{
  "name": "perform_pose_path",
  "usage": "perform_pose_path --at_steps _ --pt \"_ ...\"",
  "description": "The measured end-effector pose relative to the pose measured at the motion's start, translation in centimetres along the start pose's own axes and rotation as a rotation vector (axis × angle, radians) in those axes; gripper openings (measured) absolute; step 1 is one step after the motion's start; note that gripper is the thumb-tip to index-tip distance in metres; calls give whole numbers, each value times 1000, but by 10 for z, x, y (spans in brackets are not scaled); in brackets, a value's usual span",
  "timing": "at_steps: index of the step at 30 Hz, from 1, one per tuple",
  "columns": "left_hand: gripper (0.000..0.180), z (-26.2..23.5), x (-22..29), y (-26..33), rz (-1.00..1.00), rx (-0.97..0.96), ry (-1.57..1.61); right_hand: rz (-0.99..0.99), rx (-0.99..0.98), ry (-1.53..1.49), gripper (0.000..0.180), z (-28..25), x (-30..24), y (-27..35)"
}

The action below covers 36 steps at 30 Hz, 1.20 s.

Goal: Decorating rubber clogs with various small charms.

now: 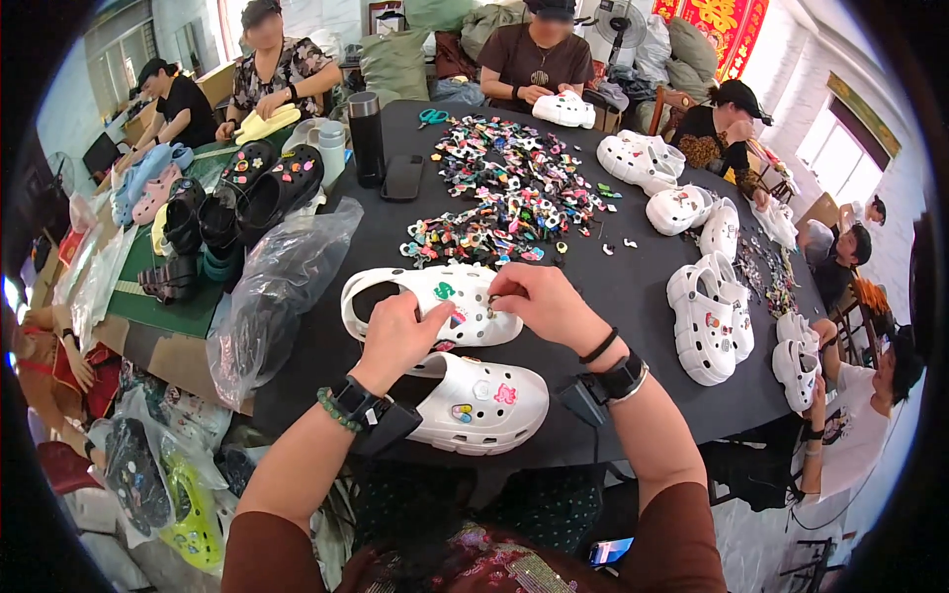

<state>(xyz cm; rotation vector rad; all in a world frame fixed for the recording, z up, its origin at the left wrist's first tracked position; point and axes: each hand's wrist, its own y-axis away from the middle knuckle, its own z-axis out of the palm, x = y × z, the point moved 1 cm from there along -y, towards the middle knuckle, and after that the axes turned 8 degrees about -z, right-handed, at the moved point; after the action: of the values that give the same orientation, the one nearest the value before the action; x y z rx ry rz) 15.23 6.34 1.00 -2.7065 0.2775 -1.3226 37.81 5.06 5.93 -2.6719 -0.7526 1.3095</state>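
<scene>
Plastic wrapping (277, 287) lay crumpled on the black tabletop (603, 287), just left of the upper white clog (415, 296), and it could have slid under the shoe if the clog had been pushed that way. The left hand (395, 341) pressed on the near edge of this upper white clog, its fingers (427, 318) together and bent over the strap side, holding the shoe down; no separate thing was visible in them. If this hand had loosened, the clog would probably have turned on the smooth cloth while the other hand pushed. The lower white clog (479, 400) lay touching the upper white clog on the near side, already carrying some coloured charms, and part of it reached toward the tabletop edge, so a hard push might have knocked it off toward the person's lap.

The right hand (544, 301) was on the toe part of the upper white clog, its fingers (499, 296) pinched together on a small dark charm (491, 304) at one of the holes. The charm was very small, so I judged that it could have slipped out and fallen among the other things. The heap of loose charms (514, 193) lay just beyond the upper white clog, and a careless wrist could have scattered it. Finished white clogs (707, 321) stood well to the right of the upper white clog.
</scene>
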Motion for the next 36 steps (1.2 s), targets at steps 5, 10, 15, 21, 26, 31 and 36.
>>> perform_pose_path --at_steps 5,10,15,21,26,31,36 --pt "48 -2 6 0 -46 -42 -34 -35 -18 101 11 6 -2 -14" --pt "48 -1 2 -1 -37 -48 -25 -53 -60 254 8 12 -3 -22" --pt "48 0 -2 -2 -14 -31 -40 18 -66 256 11 11 -3 -30" --pt "48 -1 4 0 -27 -54 -11 53 -157 255 10 5 -4 -35" --pt "48 -2 0 0 -40 -65 3 85 -149 271 9 9 -6 -36" --pt "50 -2 5 0 -57 -50 -34 10 -126 432 32 9 14 -36" --pt "49 -6 9 3 -86 -82 -33 173 -239 220 66 -2 17 -48"
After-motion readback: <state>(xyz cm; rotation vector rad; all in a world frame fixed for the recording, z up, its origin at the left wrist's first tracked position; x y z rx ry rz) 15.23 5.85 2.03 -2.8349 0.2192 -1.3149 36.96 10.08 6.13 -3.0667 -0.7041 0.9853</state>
